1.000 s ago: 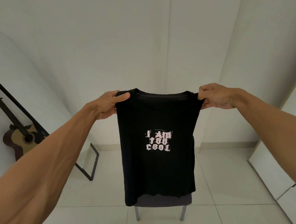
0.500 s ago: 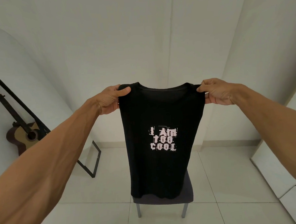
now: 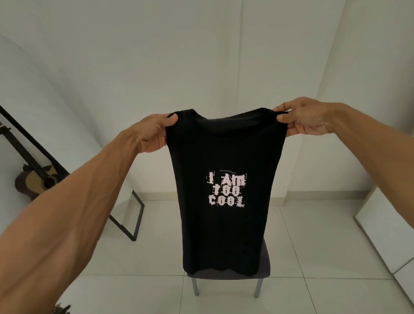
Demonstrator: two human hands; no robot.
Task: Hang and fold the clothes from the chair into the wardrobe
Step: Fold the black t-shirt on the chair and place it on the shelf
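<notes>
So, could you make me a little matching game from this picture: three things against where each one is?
Things:
1. T-shirt
2. chair
3. guitar

Places:
a. at the far left edge
b. standing low in the middle, partly hidden
c. held up by the left hand and the right hand

Pairs: 1-c, 2-b, 3-a.
</notes>
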